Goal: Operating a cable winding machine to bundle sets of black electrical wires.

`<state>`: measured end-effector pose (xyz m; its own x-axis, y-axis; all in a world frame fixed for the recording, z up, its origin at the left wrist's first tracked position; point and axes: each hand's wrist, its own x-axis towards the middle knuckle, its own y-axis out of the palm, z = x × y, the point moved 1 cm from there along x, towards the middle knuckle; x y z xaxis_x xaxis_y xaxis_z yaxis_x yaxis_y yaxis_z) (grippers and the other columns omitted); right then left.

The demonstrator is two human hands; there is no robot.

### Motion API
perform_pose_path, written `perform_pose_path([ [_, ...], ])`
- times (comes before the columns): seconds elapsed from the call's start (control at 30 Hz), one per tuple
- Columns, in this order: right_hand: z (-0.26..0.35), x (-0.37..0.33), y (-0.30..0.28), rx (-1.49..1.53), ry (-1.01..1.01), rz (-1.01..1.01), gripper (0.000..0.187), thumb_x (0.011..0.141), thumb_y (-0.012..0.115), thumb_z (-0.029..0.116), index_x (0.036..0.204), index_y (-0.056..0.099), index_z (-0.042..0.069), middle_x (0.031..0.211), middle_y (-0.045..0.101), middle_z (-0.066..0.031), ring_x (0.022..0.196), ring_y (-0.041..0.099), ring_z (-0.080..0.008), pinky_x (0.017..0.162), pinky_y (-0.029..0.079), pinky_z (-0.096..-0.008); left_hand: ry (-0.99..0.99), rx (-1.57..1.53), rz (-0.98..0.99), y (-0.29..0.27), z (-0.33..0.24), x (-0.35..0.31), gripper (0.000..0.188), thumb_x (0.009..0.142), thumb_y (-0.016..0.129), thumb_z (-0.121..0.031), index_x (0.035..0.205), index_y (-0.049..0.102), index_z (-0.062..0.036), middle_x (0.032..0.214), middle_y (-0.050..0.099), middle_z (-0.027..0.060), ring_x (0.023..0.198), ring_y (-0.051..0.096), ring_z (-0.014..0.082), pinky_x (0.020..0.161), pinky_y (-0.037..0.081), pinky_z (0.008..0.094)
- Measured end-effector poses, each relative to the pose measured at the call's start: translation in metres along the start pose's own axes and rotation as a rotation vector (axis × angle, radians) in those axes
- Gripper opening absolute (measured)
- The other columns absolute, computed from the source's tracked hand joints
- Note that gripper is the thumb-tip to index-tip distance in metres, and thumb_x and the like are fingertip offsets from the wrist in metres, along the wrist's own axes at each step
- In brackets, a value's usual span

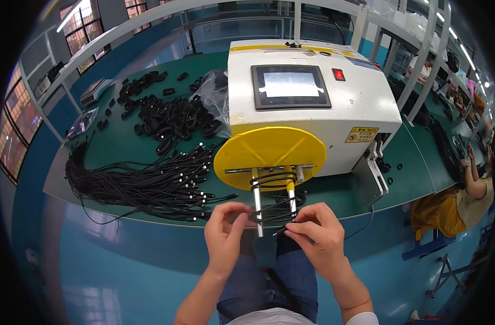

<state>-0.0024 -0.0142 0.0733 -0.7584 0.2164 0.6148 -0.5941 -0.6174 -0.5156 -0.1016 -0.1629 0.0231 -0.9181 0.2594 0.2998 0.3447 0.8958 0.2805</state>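
Observation:
A black cable (273, 208) is looped around two metal posts (259, 223) that stick out from a round yellow disc (269, 149). Some loops lie close to the disc, others farther out toward me. My left hand (224, 234) is curled at the left post, its slightly blurred fingertips closed on the outer loops. On the other side, my right hand (321, 234) pinches the cable between thumb and fingers, just beside the right post. A short cable end pokes out from this pinch toward the left. My palms hide part of the fingers' grip.
Behind the disc stands a white machine (345, 122) with a screen (290, 86) and a red switch (338, 75). Left on the green table (109, 146) lie a bundle of black cables (133, 181) and a heap of coiled cables (171, 116). A co-worker (469, 189) sits at the right.

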Motion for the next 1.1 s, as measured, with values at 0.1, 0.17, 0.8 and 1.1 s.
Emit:
perform_pose_path([
  [0.1, -0.004, 0.0, -0.002, -0.005, 0.038, 0.015, 0.018, 0.065, 0.076, -0.004, 0.08, 0.068, 0.002, 0.083, 0.056, -0.0068, 0.071, 0.058, -0.0156, 0.058, 0.047, -0.0255, -0.268, -0.05, 0.187, -0.004, 0.009, 0.011, 0.026, 0.082, 0.056, 0.01, 0.105, 0.05, 0.0014, 0.098, 0.056, 0.0105, 0.091, 0.061, 0.0199, 0.074, 0.056, 0.0304],
  [0.17, -0.004, 0.003, -0.005, 0.014, 0.056, 0.033, 0.018, 0.065, 0.076, -0.004, 0.08, 0.068, 0.002, 0.082, 0.056, -0.0068, 0.068, 0.057, -0.0151, 0.057, 0.047, -0.0249, -0.231, -0.082, 0.2, -0.003, 0.012, 0.011, 0.025, 0.081, 0.057, 0.011, 0.103, 0.051, 0.0015, 0.1, 0.056, 0.0116, 0.091, 0.062, 0.021, 0.075, 0.056, 0.0309],
  [0.8, 0.002, 0.004, -0.003, 0.014, 0.078, 0.02, 0.022, 0.061, 0.076, -0.006, 0.08, 0.067, 0.001, 0.082, 0.057, -0.0073, 0.072, 0.058, -0.0168, 0.06, 0.046, -0.0253, 0.166, -0.079, -0.033, 0.019, 0.039, -0.016, 0.038, 0.07, 0.061, 0.022, 0.101, 0.05, 0.0022, 0.108, 0.051, 0.0118, 0.098, 0.059, 0.0199, 0.083, 0.054, 0.0296],
  [1.1, -0.001, 0.004, -0.004, 0.016, 0.077, -0.006, 0.026, 0.061, 0.073, -0.01, 0.082, 0.063, 0.001, 0.083, 0.058, -0.0081, 0.073, 0.058, -0.0178, 0.062, 0.047, -0.0261, 0.1, -0.212, -0.038, 0.02, 0.037, -0.026, 0.035, 0.072, 0.06, 0.02, 0.1, 0.048, 0.0016, 0.1, 0.05, 0.0099, 0.09, 0.058, 0.0176, 0.084, 0.051, 0.0293],
])
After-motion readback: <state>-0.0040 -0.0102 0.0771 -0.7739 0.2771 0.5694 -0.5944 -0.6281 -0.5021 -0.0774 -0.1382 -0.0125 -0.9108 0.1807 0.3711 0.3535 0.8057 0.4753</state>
